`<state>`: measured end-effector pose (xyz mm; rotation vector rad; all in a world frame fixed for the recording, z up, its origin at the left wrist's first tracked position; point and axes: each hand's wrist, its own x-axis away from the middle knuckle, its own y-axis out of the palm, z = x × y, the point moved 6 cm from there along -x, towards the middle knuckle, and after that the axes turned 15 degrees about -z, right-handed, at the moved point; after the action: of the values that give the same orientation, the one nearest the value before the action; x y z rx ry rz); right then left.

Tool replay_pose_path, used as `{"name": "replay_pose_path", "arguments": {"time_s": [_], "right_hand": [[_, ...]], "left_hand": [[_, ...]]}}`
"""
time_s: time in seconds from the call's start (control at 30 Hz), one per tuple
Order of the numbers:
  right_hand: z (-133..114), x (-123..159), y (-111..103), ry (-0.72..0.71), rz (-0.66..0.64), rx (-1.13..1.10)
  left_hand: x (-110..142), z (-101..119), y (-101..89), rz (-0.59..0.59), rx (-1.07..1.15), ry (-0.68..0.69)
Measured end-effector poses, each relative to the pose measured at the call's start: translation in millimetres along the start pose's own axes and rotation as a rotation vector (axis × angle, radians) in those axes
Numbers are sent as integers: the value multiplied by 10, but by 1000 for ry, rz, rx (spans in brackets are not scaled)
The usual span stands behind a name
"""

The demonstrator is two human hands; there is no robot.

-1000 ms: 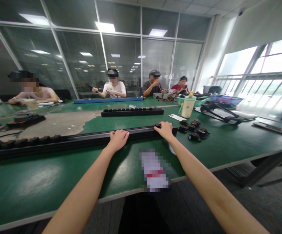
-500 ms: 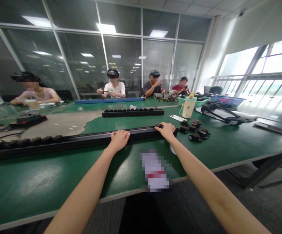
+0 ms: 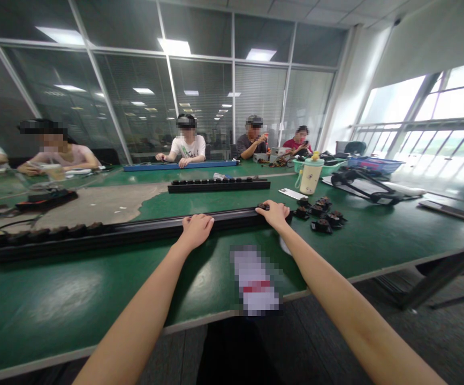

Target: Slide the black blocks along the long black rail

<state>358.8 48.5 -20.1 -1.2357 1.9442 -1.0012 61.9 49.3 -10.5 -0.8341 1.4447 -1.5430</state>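
A long black rail (image 3: pixel 135 230) lies across the table in front of me, its left part carrying a row of black blocks (image 3: pixel 49 233). My left hand (image 3: pixel 197 231) is closed over the middle of the rail, fingers on its far side. Near the right end, my right hand (image 3: pixel 275 215) is closed with its fingertips at a small dark block (image 3: pixel 262 207) on top of the rail. The palm hides part of that end. Several loose black blocks (image 3: pixel 322 214) with brownish parts lie just right of my right hand.
On the green table (image 3: pixel 67 299) are a second black rail (image 3: pixel 219 185), a white phone (image 3: pixel 291 194), a cream tumbler (image 3: pixel 310 176), a black frame-like object (image 3: pixel 370 187) and a blurred packet (image 3: pixel 256 280). Co-workers sit along the far side, one by a blue bar (image 3: pixel 179 166).
My hands and the long rail stay almost still. Across the table, the co-worker in white has lowered one hand onto the blue bar.
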Motion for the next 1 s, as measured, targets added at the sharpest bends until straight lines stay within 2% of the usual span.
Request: {"name": "replay_pose_path", "arguments": {"time_s": [0.27, 0.5, 1.0], "right_hand": [[25, 5, -29, 15, 8, -27], [56, 21, -48, -9, 72, -102], [11, 11, -1, -68, 10, -111]], "left_hand": [[27, 34, -27, -6, 12, -4], [20, 36, -21, -14, 1, -2], [36, 46, -37, -15, 14, -4]]}}
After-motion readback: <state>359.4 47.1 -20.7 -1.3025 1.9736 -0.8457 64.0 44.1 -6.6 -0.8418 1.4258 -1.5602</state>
